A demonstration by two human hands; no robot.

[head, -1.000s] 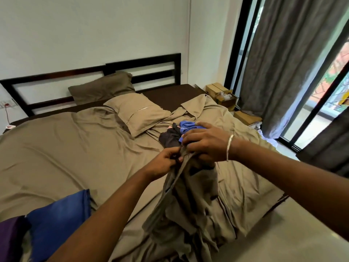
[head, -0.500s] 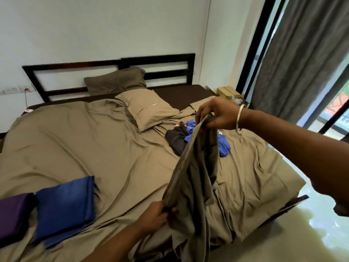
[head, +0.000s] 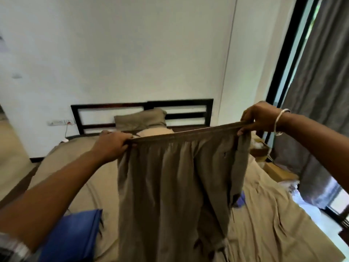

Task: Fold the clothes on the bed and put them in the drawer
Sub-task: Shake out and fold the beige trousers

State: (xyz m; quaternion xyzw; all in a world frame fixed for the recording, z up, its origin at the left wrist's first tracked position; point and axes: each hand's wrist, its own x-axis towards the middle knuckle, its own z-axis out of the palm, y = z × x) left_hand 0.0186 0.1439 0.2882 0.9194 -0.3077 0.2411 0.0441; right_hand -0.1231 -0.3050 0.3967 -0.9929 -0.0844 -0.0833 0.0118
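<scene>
Olive trousers (head: 170, 186) mid-frame, waistband stretched taut: left hand (head: 111, 146) grips one end, right hand (head: 258, 119) pinches other; hangs straight, ready for folding over bed (head: 273, 224).

Trousers' (head: 170, 186) hems below frame edge

A dark wooden slatted headboard (head: 179, 108) is set against the far white wall (head: 132, 50), with an olive pillow (head: 140, 119) leaned on it. Grey curtains (head: 321, 91) are hung at the right, and cardboard boxes (head: 277, 172) are seen below them.
</scene>
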